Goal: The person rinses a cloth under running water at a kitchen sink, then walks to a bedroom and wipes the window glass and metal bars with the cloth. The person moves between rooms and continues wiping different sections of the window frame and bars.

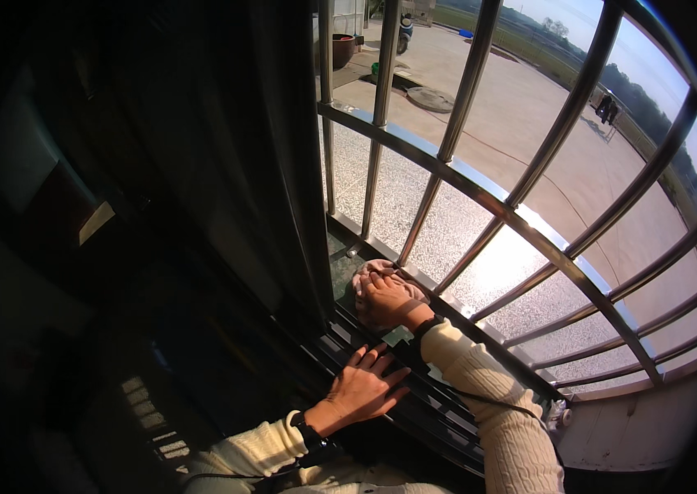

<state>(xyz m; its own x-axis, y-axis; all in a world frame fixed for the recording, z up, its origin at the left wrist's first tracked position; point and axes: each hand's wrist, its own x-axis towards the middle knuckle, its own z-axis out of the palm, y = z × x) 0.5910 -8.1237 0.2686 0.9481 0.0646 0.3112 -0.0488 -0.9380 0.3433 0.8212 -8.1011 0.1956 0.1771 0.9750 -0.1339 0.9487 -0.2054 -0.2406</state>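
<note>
My right hand (385, 300) presses a pinkish, crumpled cloth (408, 286) against the dark stone window sill (341, 262), right beside the foot of the metal window bars (425, 213). The fingers are bent over the cloth, and part of it is hidden beneath the palm. Lower down, my left hand (361, 386) rests with spread fingers on the dark sliding-window track (429, 395), holding nothing. Both wrists carry dark bands, and a thin black cable (496, 402) runs across the right sleeve.
A dark window frame (299, 185) rises left of the hands. Beyond the bars lies a speckled ledge (404, 179), then a concrete yard (527, 148) with a large brown pot (343, 50) and a parked scooter (405, 32). A small clear object (557, 415) stands at the sill's right end.
</note>
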